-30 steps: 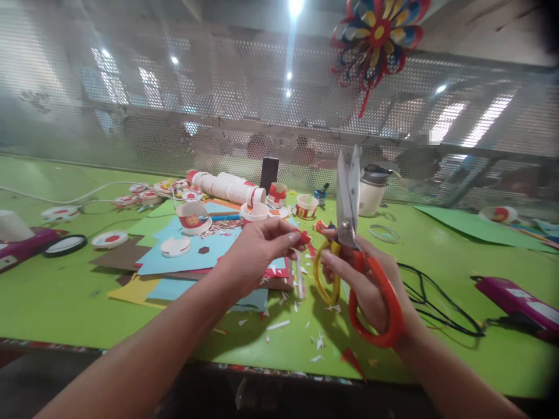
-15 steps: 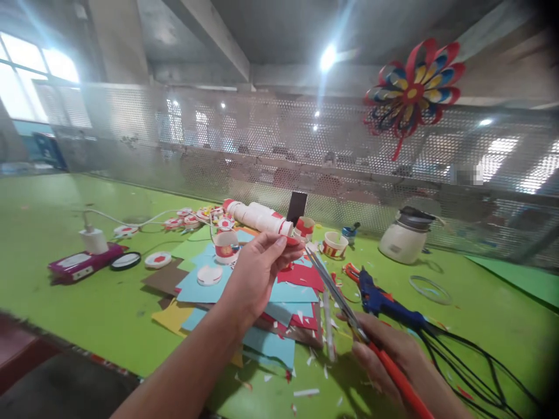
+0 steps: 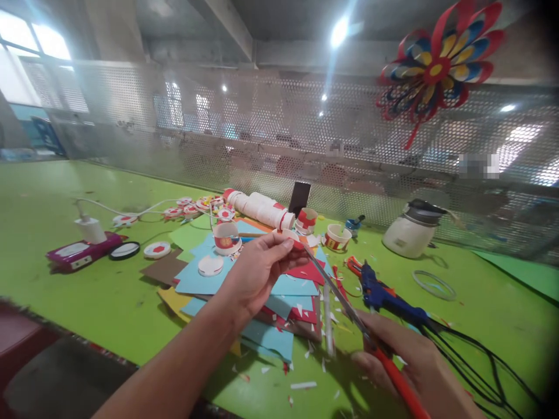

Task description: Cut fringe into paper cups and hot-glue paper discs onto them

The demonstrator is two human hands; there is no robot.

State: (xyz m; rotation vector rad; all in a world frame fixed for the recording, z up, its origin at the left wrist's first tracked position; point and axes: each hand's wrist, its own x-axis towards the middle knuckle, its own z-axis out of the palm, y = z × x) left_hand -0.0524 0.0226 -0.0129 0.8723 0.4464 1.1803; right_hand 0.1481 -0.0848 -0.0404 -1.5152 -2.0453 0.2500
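My left hand (image 3: 266,265) is closed in a pinch on a small red and white paper piece (image 3: 297,244), held above the stacked coloured paper. My right hand (image 3: 406,355) grips red-handled scissors (image 3: 338,294), their blades pointing up and left. The blade tips meet the edge of the paper piece beside my left fingertips, and the blades look nearly together. Below the hands lie light blue sheets (image 3: 192,284) and a red sheet (image 3: 308,272). A white paper disc (image 3: 210,266) rests on the blue paper, left of my left hand.
Cut paper cups (image 3: 227,241) and a row of nested cups (image 3: 257,209) lie behind. To the right are a blue glue gun (image 3: 391,299), a tape ring (image 3: 433,285) and a white jug (image 3: 406,233). A purple power strip (image 3: 82,256) sits left. Paper scraps litter the front.
The scissor blades, slightly apart before, have come closer together at the paper piece. The camera view has tilted a little downward. Both hands keep their holds.
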